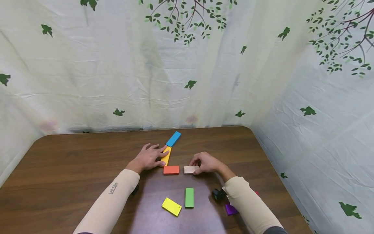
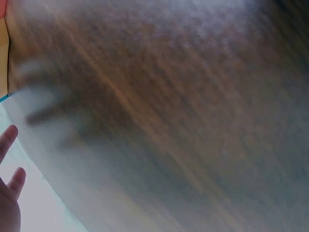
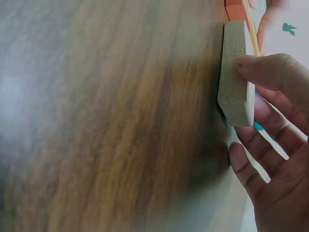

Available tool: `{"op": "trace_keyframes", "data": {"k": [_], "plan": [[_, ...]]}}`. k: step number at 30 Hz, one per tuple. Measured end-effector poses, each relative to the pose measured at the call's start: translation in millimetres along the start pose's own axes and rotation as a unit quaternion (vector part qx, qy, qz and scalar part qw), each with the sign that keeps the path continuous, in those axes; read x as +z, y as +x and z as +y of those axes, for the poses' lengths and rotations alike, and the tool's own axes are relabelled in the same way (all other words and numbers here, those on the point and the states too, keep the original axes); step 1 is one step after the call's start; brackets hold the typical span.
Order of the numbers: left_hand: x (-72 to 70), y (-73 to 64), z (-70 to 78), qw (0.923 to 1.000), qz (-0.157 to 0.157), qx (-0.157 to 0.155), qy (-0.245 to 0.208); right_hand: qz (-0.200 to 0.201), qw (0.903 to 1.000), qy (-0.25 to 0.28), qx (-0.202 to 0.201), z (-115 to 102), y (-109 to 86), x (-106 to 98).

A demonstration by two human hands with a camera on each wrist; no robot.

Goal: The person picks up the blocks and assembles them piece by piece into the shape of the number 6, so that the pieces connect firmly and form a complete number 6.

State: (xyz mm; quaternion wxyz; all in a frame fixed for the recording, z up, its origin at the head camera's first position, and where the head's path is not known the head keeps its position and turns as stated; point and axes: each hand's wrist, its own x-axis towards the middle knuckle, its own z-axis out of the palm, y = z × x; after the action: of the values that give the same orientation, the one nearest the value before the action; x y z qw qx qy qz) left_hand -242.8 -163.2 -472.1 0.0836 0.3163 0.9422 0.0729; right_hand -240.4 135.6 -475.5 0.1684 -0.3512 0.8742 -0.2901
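In the head view, my left hand [image 1: 149, 157] touches a yellow-orange block [image 1: 166, 156] with its fingers spread; the thumb is by the near end. A blue block [image 1: 173, 138] meets the far end of that block at a slant. Against its near end lies a red-orange block [image 1: 171, 170] set crosswise. My right hand [image 1: 205, 162] pinches a pale wooden block [image 1: 191, 170] between thumb and fingers, a small gap right of the red-orange block. The right wrist view shows the thumb on the face of the pale block [image 3: 234, 72]. Only fingertips of the left hand appear in the left wrist view.
Nearer on the brown wooden table [image 1: 73, 169] lie a green block [image 1: 189, 198] and a tilted yellow block [image 1: 171, 207]. A purple block [image 1: 230, 209] and a red thing [image 1: 256, 193] are partly hidden by the right sleeve. A leaf-printed curtain [image 1: 131, 81] hangs behind the table.
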Motion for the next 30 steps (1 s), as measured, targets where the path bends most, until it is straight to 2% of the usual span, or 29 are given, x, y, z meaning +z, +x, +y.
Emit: {"op": "trace_keyframes", "data": {"k": [19,30], "plan": [[0.0,0.9,1.4,0.9999,-0.01,-0.011,-0.003,0.007,0.9998,0.017,0.008,-1,13.1,4],[-0.6,0.4,1.8,0.9999,-0.006,-0.012,-0.005,0.01,0.9997,0.021,-0.011,0,16.8,6]]}}
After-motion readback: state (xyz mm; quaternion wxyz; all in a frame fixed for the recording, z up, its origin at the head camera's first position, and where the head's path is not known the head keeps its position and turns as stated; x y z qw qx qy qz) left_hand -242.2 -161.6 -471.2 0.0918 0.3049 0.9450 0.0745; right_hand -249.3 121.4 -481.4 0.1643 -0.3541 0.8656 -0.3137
